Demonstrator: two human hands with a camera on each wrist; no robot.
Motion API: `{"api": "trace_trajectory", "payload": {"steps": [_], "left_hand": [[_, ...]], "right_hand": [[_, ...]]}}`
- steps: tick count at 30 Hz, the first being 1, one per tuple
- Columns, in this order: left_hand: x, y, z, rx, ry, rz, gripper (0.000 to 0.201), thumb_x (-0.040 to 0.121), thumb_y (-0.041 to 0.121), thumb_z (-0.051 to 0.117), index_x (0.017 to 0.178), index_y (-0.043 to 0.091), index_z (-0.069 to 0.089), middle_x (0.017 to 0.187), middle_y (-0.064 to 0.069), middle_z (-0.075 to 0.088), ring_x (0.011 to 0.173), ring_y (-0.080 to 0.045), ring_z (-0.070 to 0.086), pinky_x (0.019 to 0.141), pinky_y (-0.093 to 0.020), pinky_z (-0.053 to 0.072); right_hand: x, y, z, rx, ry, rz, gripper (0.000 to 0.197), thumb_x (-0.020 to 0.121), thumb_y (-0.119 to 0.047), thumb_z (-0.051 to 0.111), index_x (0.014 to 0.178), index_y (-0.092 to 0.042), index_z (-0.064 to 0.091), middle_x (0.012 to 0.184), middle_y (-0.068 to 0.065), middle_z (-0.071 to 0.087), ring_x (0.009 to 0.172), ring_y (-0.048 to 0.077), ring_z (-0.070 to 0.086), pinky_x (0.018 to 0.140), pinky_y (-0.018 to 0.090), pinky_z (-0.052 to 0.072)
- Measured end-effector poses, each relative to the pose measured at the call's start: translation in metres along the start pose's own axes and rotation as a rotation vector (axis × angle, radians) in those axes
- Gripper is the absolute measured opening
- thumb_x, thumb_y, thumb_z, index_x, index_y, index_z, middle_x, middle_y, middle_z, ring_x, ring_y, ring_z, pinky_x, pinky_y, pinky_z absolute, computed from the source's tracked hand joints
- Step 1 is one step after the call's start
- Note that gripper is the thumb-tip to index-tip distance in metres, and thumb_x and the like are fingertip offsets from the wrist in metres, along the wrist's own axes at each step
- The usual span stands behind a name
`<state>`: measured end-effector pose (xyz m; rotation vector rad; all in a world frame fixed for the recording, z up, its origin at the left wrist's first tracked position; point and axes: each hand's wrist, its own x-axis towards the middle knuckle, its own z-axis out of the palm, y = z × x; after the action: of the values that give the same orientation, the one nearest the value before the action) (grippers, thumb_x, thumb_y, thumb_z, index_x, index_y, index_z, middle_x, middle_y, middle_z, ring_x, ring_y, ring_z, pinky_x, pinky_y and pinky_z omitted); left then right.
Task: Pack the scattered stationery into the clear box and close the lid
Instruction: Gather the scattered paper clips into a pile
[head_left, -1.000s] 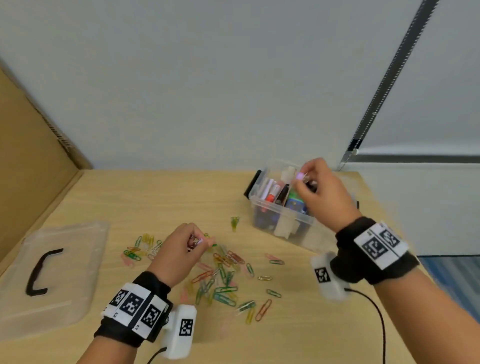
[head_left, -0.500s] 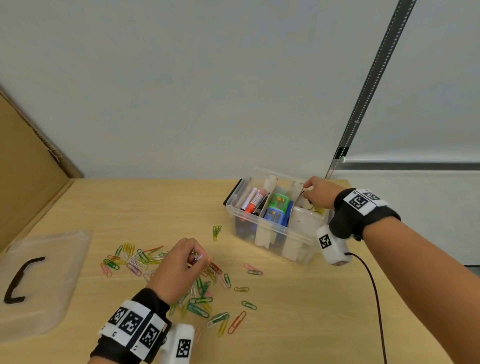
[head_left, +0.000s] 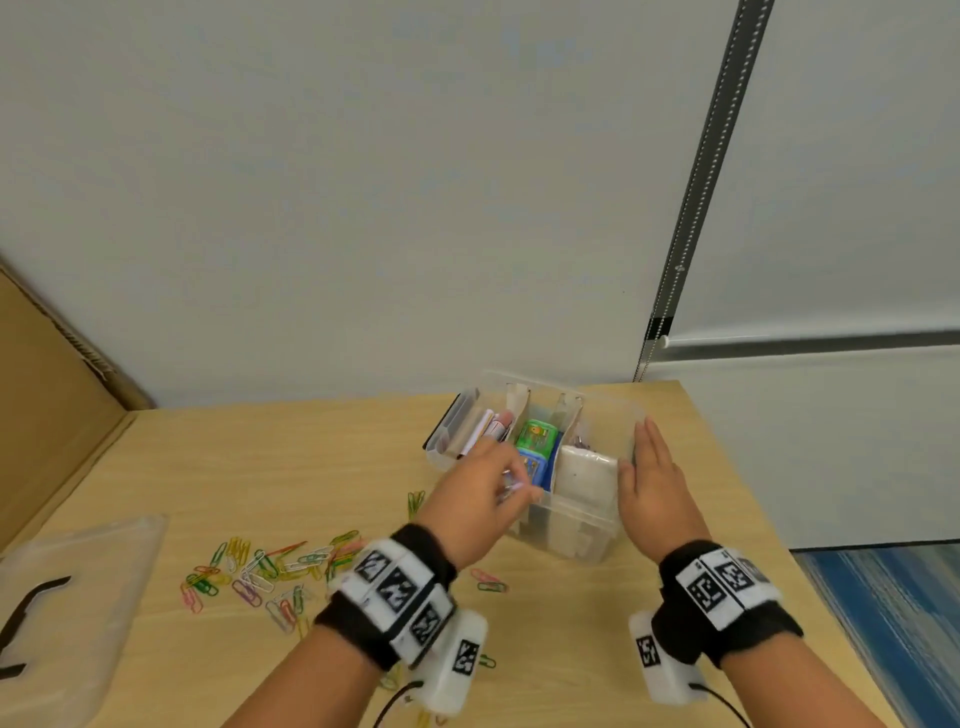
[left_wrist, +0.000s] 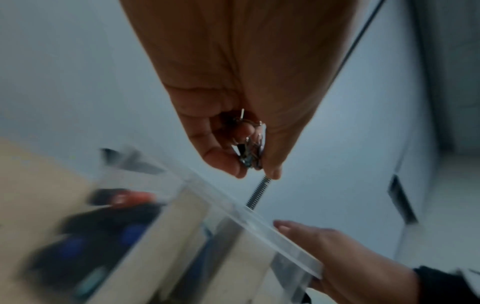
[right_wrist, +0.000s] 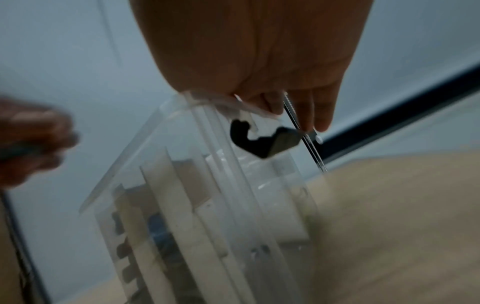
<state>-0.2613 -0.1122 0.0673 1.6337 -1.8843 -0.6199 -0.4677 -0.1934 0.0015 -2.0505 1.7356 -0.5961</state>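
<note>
Two hands at work. Left hand pinches a bunch of paper clips between thumb and fingertips, poised over the clear box; release should come low inside a compartment, lest clips bounce out. Right hand lies flat, fingers straight, steadying the box's right wall. Loose clips and lid remain on the table.

Plastic, wire and wood grain

Clear glossy plastic box; thin shiny wire paper clips; matt pale wood-grain table; frosted plastic lid at its left edge.
</note>
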Motion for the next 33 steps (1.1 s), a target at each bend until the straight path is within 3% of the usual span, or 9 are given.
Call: {"api": "trace_trajectory", "payload": {"steps": [2, 5, 12, 16, 20, 24, 27, 31, 33], "left_hand": [[0.032, 0.024, 0.012, 0.087, -0.053, 0.062, 0.015, 0.090, 0.032, 0.059, 0.088, 0.018, 0.054, 0.101, 0.003, 0.050, 0.103, -0.016, 0.051, 0.093, -0.032, 0.040], [0.083, 0.050, 0.032, 0.264, -0.116, 0.073, 0.017, 0.090, 0.028, 0.058, 0.096, 0.012, 0.056, 0.104, -0.005, 0.049, 0.089, -0.025, 0.055, 0.077, -0.031, 0.038], [0.156, 0.060, 0.061, 0.722, -0.313, 0.108, 0.031, 0.088, 0.011, 0.060, 0.116, 0.000, 0.054, 0.122, -0.017, 0.046, 0.101, -0.037, 0.059, 0.070, -0.035, 0.042], [0.170, 0.052, 0.081, 0.829, -0.516, 0.048, 0.033, 0.072, 0.021, 0.077, 0.096, 0.013, 0.057, 0.095, -0.009, 0.058, 0.082, -0.033, 0.064, 0.072, -0.038, 0.055], [0.182, 0.050, 0.095, 0.895, -0.675, -0.053, 0.016, 0.075, 0.021, 0.073, 0.075, 0.017, 0.058, 0.072, -0.001, 0.060, 0.080, -0.029, 0.066, 0.075, -0.038, 0.056], [0.147, 0.059, 0.066, 0.723, -0.463, 0.033, 0.030, 0.090, 0.013, 0.053, 0.120, 0.013, 0.057, 0.113, -0.007, 0.064, 0.102, -0.026, 0.062, 0.081, -0.033, 0.048], [0.100, 0.062, 0.036, 0.410, -0.177, 0.103, 0.031, 0.095, 0.015, 0.040, 0.121, 0.020, 0.055, 0.121, -0.003, 0.061, 0.107, -0.022, 0.058, 0.093, -0.038, 0.047], [0.028, 0.028, 0.011, 0.208, 0.123, 0.131, 0.031, 0.098, 0.021, 0.039, 0.126, 0.023, 0.052, 0.128, 0.008, 0.051, 0.117, -0.007, 0.047, 0.101, -0.024, 0.039], [-0.007, -0.003, 0.001, 0.211, 0.190, 0.051, 0.033, 0.098, 0.021, 0.039, 0.129, 0.027, 0.049, 0.132, 0.011, 0.047, 0.119, -0.001, 0.042, 0.104, -0.019, 0.034]], "right_hand": [[0.001, 0.004, 0.005, 0.046, 0.032, -0.019, 0.056, 0.101, -0.027, 0.025, 0.152, -0.011, 0.010, 0.161, 0.000, 0.002, 0.146, 0.022, 0.016, 0.116, 0.033, 0.018], [0.000, 0.005, 0.007, 0.073, 0.036, -0.019, 0.055, 0.101, -0.029, 0.023, 0.152, -0.013, 0.009, 0.161, -0.003, 0.000, 0.146, 0.021, 0.015, 0.116, 0.032, 0.017], [-0.004, -0.001, 0.002, 0.122, 0.024, 0.005, 0.056, 0.101, -0.032, 0.021, 0.153, -0.018, 0.006, 0.161, -0.007, -0.003, 0.145, 0.022, 0.016, 0.115, 0.033, 0.020], [-0.005, -0.004, -0.001, 0.141, 0.023, 0.009, 0.055, 0.101, -0.032, 0.020, 0.153, -0.020, 0.006, 0.161, -0.007, -0.002, 0.145, 0.023, 0.016, 0.114, 0.033, 0.021], [-0.006, -0.004, -0.001, 0.135, 0.021, 0.014, 0.054, 0.101, -0.032, 0.020, 0.153, -0.022, 0.006, 0.160, -0.010, -0.003, 0.144, 0.023, 0.017, 0.112, 0.035, 0.026], [-0.007, -0.005, -0.002, 0.116, 0.005, 0.021, 0.055, 0.101, -0.032, 0.020, 0.153, -0.020, 0.005, 0.160, -0.009, -0.004, 0.144, 0.023, 0.016, 0.112, 0.035, 0.027], [-0.006, -0.005, -0.003, 0.059, -0.015, 0.032, 0.055, 0.102, -0.030, 0.021, 0.153, -0.017, 0.005, 0.161, -0.005, -0.004, 0.144, 0.024, 0.017, 0.113, 0.036, 0.025], [-0.013, -0.015, -0.009, -0.134, -0.003, 0.040, 0.057, 0.101, -0.033, 0.022, 0.152, -0.015, 0.007, 0.161, 0.000, -0.002, 0.147, 0.029, 0.008, 0.119, 0.043, 0.016], [-0.027, -0.032, -0.011, -0.158, 0.075, -0.089, 0.056, 0.099, -0.033, 0.021, 0.151, -0.013, 0.015, 0.160, 0.002, 0.007, 0.147, 0.026, 0.008, 0.120, 0.042, 0.014]]}}
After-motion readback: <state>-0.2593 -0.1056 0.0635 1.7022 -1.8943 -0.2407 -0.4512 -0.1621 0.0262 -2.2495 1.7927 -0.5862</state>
